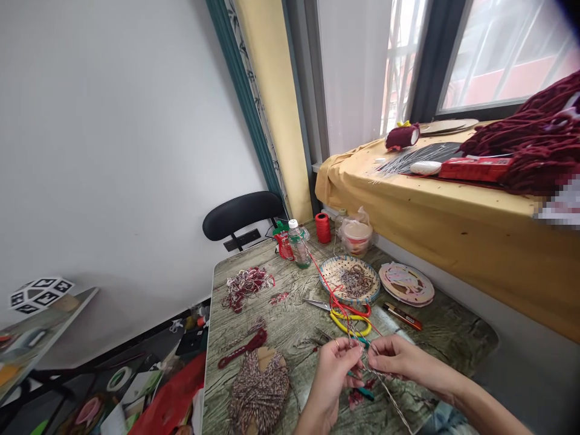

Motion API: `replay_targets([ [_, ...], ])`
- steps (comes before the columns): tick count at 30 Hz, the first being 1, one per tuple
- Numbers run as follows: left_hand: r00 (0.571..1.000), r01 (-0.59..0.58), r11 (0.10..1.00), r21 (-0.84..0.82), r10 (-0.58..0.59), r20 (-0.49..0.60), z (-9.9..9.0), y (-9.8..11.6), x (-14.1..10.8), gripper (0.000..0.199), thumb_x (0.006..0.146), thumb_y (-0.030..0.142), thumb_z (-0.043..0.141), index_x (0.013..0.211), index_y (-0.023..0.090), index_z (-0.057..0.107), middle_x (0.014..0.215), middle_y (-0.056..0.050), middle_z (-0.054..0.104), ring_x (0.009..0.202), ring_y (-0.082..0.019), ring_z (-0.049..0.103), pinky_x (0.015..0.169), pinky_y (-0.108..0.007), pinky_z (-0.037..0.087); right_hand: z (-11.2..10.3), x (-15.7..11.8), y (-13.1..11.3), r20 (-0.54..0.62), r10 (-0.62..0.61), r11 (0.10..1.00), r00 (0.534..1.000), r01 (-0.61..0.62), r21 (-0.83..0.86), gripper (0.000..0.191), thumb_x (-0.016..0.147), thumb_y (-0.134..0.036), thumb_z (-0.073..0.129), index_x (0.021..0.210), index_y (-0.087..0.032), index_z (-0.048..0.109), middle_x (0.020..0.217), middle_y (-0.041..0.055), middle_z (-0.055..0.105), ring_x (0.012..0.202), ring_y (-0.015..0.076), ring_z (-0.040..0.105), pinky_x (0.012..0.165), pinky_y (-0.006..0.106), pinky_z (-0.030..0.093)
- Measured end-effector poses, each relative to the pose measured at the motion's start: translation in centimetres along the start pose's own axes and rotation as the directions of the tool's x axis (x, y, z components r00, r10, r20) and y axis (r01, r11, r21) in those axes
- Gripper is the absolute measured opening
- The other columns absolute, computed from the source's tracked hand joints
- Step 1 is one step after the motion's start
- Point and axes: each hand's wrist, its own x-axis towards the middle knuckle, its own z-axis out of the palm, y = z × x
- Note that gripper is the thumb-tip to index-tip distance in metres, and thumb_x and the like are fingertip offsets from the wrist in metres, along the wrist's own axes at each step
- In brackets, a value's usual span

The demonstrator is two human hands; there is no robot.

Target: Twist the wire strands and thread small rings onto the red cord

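Observation:
My left hand (338,368) and my right hand (396,356) are close together over the table's near side, fingertips pinched on a thin multicoloured cord (393,402) that trails down to the lower right. Strands also run away from my fingers, among them a red thread (316,263) reaching toward a plastic bottle (299,246). Just beyond my hands lie scissors (351,323) with yellow and red handles. Something with teal handles (366,394) is partly hidden under my hands. To the left are a card wound with speckled yarn (259,389) and a braided maroon piece (243,349).
Behind the scissors stand a woven basket (324,279) holding yarn, round discs (406,284), a red thread spool (322,228) and a lidded tub (356,238). Tangled yarn (248,288) lies at left. A cloth-covered ledge (426,211) carries maroon yarn (521,145). A black chair (242,214) stands behind.

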Motion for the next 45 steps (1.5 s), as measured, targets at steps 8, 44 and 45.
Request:
replay_targets([
  [8,0.994,0.015,1.0,0.026,-0.012,-0.112,0.5,-0.1,0.5,0.028,0.054,0.036,0.067,0.065,0.013,0.055,0.053,0.002,0.051,0.047,-0.007,0.043,0.046,-0.02,0.04,-0.2,-0.3,-0.1,-0.032,0.05,0.999,0.998,-0.051,-0.013,0.042,0.06,-0.054,0.06,0.062,-0.014,0.049,0.049,-0.007,0.039,0.043,0.0033,0.024,0.04,0.019,0.014],
  [44,0.988,-0.06,0.939,0.339,0.104,-0.115,-2.8,-1.2,0.7,0.022,0.066,0.037,0.055,0.067,0.015,0.052,0.046,0.005,0.045,0.037,-0.006,0.037,0.039,-0.019,0.032,-1.7,0.3,1.4,-0.147,-0.116,0.894,0.982,0.039,-0.446,0.038,0.079,-0.051,0.04,0.068,-0.016,0.051,0.053,-0.004,0.038,0.05,0.0092,0.036,0.046,0.021,0.028],
  [45,0.983,-0.072,0.92,0.385,0.131,-0.129,-3.2,-1.0,0.6,0.02,0.066,0.035,0.054,0.066,0.015,0.052,0.046,0.005,0.044,0.038,-0.007,0.037,0.04,-0.019,0.031,-1.9,0.2,1.3,-0.17,-0.143,0.855,0.975,0.035,-0.517,0.037,0.079,-0.049,0.04,0.067,-0.016,0.052,0.053,-0.0029,0.041,0.051,0.0102,0.037,0.048,0.021,0.028],
])
